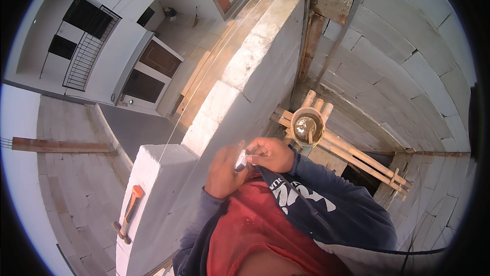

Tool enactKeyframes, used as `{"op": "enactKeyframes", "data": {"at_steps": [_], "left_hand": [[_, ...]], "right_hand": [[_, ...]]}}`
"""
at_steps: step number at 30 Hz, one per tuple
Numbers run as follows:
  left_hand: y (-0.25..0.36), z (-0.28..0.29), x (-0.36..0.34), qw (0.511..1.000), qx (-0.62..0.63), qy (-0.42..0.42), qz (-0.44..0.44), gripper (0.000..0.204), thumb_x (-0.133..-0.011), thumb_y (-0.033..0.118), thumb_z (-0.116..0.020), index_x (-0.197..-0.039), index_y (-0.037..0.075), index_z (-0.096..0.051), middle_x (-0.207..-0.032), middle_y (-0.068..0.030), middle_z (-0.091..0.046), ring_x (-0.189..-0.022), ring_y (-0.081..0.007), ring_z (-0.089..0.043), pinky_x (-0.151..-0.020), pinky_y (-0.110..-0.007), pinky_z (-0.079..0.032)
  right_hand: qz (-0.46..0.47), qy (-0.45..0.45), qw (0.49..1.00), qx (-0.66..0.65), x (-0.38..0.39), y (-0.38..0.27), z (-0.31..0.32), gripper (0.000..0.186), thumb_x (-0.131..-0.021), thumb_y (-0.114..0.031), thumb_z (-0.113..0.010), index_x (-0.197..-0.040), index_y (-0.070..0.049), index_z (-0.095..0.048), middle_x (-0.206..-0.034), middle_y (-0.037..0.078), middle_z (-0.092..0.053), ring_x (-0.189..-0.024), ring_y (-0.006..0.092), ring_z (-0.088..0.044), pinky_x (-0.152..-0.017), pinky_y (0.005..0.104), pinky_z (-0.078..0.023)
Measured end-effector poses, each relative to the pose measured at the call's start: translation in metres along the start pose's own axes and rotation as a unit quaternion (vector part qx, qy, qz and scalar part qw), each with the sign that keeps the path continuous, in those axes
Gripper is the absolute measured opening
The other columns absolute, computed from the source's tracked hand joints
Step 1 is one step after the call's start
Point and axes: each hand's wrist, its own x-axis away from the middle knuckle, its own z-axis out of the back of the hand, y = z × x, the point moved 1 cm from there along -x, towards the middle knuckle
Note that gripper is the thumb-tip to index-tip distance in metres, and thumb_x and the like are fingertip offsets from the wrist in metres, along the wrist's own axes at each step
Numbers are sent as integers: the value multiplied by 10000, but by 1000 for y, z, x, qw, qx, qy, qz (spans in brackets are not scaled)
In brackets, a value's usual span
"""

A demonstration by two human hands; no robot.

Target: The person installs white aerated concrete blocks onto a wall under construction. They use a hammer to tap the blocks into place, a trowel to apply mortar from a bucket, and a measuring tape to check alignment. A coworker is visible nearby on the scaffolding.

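In front of my chest my two hands meet around a small white object with a dark end (240, 161); its kind is not clear. My left hand (223, 170) is curled round it from the left, slightly blurred. With thumb and fingers bent together, my right hand (272, 154) pinches at its right side. Just below the hands is the edge of my open dark jacket (301, 186), over a red shirt (250, 214). A hammer with an orange and black handle (132, 204) lies on top of the pale block wall (148, 166), left of my hands.
A taut string (188, 103) runs along the stepped wall top. To the right, a bucket (322, 132) with grey mix and a stick-like handle inside stands on bamboo poles (352, 151). A dark opening (357, 176) lies below the poles. Block walls (403, 66) rise beyond.
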Motion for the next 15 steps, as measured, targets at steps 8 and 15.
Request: {"op": "enactKeyframes", "data": {"at_steps": [8,15], "left_hand": [[68,85,-19,959,-153,-188,146,465,-867,308,-838,-1271,128,-695,-997,-139,-641,-876,-360,-690,-699,-479,-554],[142,274,-61,874,-442,-71,188,205,-903,70,-660,-1105,41,-682,-939,-168,-602,-830,-372,-617,-693,-482,-486]], "right_hand": [[143,-103,983,-46,-12,-33,36,189,-936,-23,-765,-998,-39,-587,-974,47,-677,-900,129,-662,-823,313,-540],[305,-11,937,-172,-40,-116,141,290,-912,-5,-768,-1149,-34,-603,-1084,122,-667,-990,200,-669,-871,327,-550]]}}
